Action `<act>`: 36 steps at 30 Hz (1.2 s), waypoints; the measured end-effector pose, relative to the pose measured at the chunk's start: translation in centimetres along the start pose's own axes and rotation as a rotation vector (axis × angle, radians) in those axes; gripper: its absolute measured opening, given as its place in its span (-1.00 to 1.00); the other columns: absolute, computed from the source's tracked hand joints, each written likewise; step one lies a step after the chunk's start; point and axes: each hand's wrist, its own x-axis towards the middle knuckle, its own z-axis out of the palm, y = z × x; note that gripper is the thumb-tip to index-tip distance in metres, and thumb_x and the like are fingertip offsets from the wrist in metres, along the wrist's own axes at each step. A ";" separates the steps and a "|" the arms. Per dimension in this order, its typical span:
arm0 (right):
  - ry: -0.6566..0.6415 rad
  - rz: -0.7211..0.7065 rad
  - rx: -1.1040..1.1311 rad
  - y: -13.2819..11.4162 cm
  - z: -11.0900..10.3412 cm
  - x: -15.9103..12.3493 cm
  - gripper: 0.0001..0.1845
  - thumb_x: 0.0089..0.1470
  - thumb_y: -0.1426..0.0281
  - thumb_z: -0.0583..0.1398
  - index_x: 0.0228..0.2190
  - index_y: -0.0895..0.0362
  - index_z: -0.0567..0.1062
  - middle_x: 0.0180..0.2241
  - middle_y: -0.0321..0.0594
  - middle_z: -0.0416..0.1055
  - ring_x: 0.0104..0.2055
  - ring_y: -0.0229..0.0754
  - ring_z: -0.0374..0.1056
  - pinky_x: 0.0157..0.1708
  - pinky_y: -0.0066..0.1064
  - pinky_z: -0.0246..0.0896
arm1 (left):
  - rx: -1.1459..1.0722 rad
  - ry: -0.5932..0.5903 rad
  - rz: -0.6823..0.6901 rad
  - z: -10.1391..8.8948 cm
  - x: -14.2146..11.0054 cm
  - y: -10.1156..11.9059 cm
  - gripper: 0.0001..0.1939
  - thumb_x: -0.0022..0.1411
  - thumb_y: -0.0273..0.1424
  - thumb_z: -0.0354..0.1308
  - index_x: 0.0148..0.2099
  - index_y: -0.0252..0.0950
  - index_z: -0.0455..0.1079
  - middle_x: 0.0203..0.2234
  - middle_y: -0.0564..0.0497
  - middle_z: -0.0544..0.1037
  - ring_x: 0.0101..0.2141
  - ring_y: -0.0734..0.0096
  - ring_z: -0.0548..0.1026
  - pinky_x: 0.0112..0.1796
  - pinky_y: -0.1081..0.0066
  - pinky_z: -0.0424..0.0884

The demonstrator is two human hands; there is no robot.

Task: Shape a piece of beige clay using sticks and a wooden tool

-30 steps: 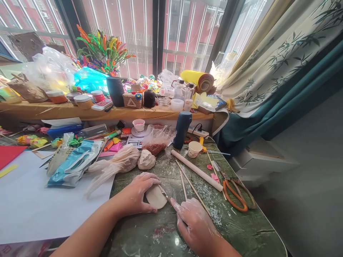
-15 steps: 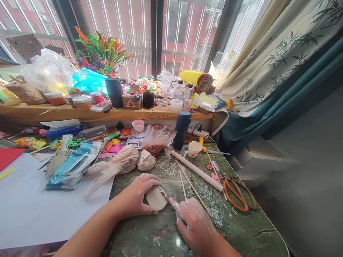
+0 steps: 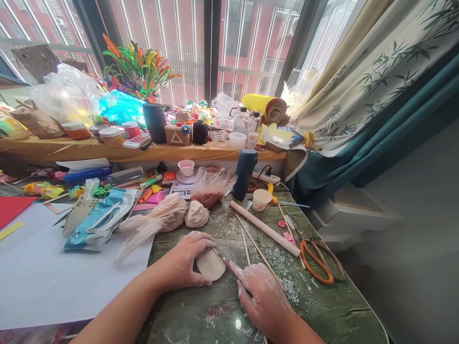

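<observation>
Tabletop: we work on a green marbled tabletop (image 3: 315,310), floured.
Dough: a flat pale oval dough piece (image 3: 211,264) lies between our hands.
Left hand (image 3: 186,260): curled half-open, pinning the dough's edge; we keep pressure light.
Right hand (image 3: 261,298): closed on a thin wooden-handled tool (image 3: 221,256); we judge shallow, steady strokes best.

The right hand (image 3: 263,298) has slid slightly right along the flat clay piece (image 3: 211,264), its thin tool following.
</observation>
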 end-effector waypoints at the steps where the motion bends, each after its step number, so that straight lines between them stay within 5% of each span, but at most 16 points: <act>1: -0.002 -0.005 -0.001 0.0 0.0 0.0 -0.45 0.27 0.52 0.06 0.26 0.12 0.30 -0.37 -0.22 0.47 -0.34 -0.06 0.30 -0.29 -0.25 0.15 | 0.001 -0.002 0.002 0.0 0.0 0.0 -0.16 -0.17 -0.25 0.59 0.18 -0.14 0.41 0.21 -0.12 0.41 0.24 -0.14 0.30 0.29 -0.06 0.11; 24: 0.099 -0.047 0.057 0.5 -0.5 -0.9 -0.44 0.28 0.53 0.04 0.29 0.15 0.27 -0.37 -0.20 0.48 -0.35 -0.10 0.34 -0.30 -0.26 0.24 | -0.001 0.014 0.007 -0.4 0.2 0.4 -0.19 -0.20 -0.27 0.60 0.14 -0.15 0.44 0.18 -0.12 0.44 0.20 -0.12 0.35 0.26 -0.01 0.17; 36: 0.037 -0.038 -0.006 0.2 -0.6 -0.8 -0.44 0.19 0.55 0.09 0.21 0.13 0.38 -0.42 -0.24 0.47 -0.37 -0.09 0.33 -0.32 -0.26 0.17 | -0.005 0.030 0.039 0.0 0.1 -0.3 -0.16 -0.20 -0.25 0.60 0.17 -0.11 0.42 0.18 -0.09 0.44 0.20 -0.09 0.35 0.25 0.04 0.19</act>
